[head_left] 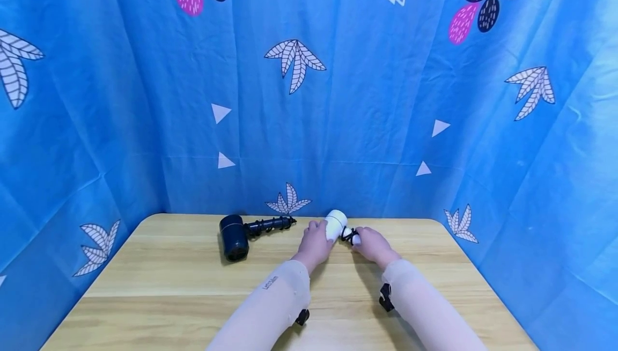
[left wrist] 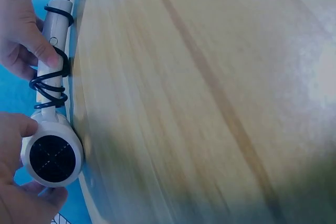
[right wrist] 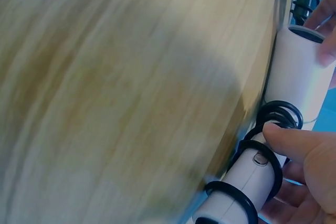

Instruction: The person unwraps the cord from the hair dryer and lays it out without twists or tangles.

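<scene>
Both hands hold a white hair dryer (head_left: 336,221) near the far edge of the table. My left hand (head_left: 315,245) grips its barrel; in the left wrist view, the thumb and fingers of the left hand (left wrist: 21,182) lie around the round, dark-faced end. The handle (right wrist: 242,174) is held by my right hand (head_left: 373,245), its thumb pressed on the side next to the cord. A black cord (left wrist: 48,88) is wound round this handle in several loops. Some fingers of each hand are hidden behind the dryer.
A dark hair dryer (head_left: 234,238) lies to the left, its handle (head_left: 270,225) wrapped in cord and pointing right. The wooden table (head_left: 159,281) ends close beyond both dryers. Blue patterned curtain (head_left: 376,125) hangs behind and at both sides.
</scene>
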Available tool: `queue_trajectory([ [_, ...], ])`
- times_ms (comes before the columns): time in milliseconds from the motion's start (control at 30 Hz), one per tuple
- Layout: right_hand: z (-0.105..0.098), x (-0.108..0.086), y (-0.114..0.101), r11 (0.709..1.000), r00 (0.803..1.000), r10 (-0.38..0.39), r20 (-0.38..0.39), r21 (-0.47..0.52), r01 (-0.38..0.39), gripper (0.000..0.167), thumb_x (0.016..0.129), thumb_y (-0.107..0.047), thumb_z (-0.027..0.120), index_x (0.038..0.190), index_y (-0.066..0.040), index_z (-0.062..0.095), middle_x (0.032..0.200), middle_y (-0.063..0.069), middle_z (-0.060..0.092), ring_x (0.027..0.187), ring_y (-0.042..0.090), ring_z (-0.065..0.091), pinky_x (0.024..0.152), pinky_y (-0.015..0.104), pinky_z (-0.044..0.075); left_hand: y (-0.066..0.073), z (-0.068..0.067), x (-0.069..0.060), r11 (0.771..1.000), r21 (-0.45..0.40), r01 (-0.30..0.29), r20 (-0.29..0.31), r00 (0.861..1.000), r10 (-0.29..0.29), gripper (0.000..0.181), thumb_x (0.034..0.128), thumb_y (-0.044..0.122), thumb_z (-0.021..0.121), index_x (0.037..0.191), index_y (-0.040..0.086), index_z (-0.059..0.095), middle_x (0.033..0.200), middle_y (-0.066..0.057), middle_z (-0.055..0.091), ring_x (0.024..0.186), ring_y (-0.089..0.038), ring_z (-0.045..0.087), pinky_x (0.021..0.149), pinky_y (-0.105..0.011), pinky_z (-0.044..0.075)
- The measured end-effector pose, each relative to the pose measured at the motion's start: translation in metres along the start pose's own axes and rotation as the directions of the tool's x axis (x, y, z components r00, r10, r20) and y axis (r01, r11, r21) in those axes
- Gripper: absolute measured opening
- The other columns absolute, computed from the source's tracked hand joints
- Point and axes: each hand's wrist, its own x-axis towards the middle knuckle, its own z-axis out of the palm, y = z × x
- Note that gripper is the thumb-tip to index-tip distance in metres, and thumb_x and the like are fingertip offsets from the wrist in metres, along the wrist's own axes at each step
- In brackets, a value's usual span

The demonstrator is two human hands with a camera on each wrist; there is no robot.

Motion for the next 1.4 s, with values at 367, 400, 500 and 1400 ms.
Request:
queue_trajectory([
  [367, -0.002, -0.0025, -0.0031, 1.0, 1.0, -0.013, -0.011, 0.006, 0.013, 0.022, 0.082, -0.011, 0.081, 0.096, -0.001, 0.067, 0.087, 0.01, 0.067, 0.083, 0.027, 0.064, 0.081, 0.046, 0.053, -0.0012, 0.0055, -0.0005, 0.996, 0.072, 0.045, -0.033, 0.999, -0.043, 0.07, 0.0915, 0.037, 0.071, 0.15, 0.011, 0.043, 0.13, -0.017, 0.054, 0.112, -0.033, 0.05, 0.095, -0.05, 0.047],
  [400, -0.0023, -0.0023, -0.0035, 1.0, 1.0, -0.015, -0.009, 0.009, 0.015, 0.021, 0.082, -0.01, 0.08, 0.095, -0.001, 0.067, 0.087, 0.01, 0.067, 0.083, 0.027, 0.064, 0.081, 0.046, 0.053, -0.0012, 0.0054, -0.0008, 0.996, 0.071, 0.054, -0.033, 0.998, -0.051, 0.07, 0.0911, 0.037, 0.071, 0.15, 0.011, 0.044, 0.129, -0.017, 0.054, 0.112, -0.034, 0.05, 0.095, -0.05, 0.047],
  [500, -0.0017, -0.0022, -0.0033, 1.0, 1.0, -0.015, -0.003, 0.018, 0.015, 0.022, 0.083, -0.01, 0.08, 0.097, -0.001, 0.067, 0.089, 0.01, 0.068, 0.084, 0.027, 0.064, 0.081, 0.046, 0.053, -0.0011, 0.0058, -0.0008, 0.995, 0.065, 0.077, -0.036, 0.997, -0.074, 0.072, 0.0899, 0.038, 0.072, 0.15, 0.011, 0.043, 0.127, -0.018, 0.054, 0.112, -0.035, 0.049, 0.094, -0.052, 0.047],
  [1400, -0.0011, -0.0015, -0.0072, 0.995, 0.996, -0.064, 0.057, 0.079, 0.059, 0.021, 0.083, -0.007, 0.08, 0.101, -0.002, 0.07, 0.093, 0.01, 0.069, 0.084, 0.022, 0.062, 0.084, 0.045, 0.052, -0.0077, -0.0023, -0.0005, 0.994, -0.056, 0.089, 0.007, 0.996, -0.089, 0.072, 0.0889, 0.037, 0.072, 0.145, 0.002, 0.044, 0.122, -0.017, 0.058, 0.105, -0.034, 0.059, 0.092, -0.05, 0.049],
])
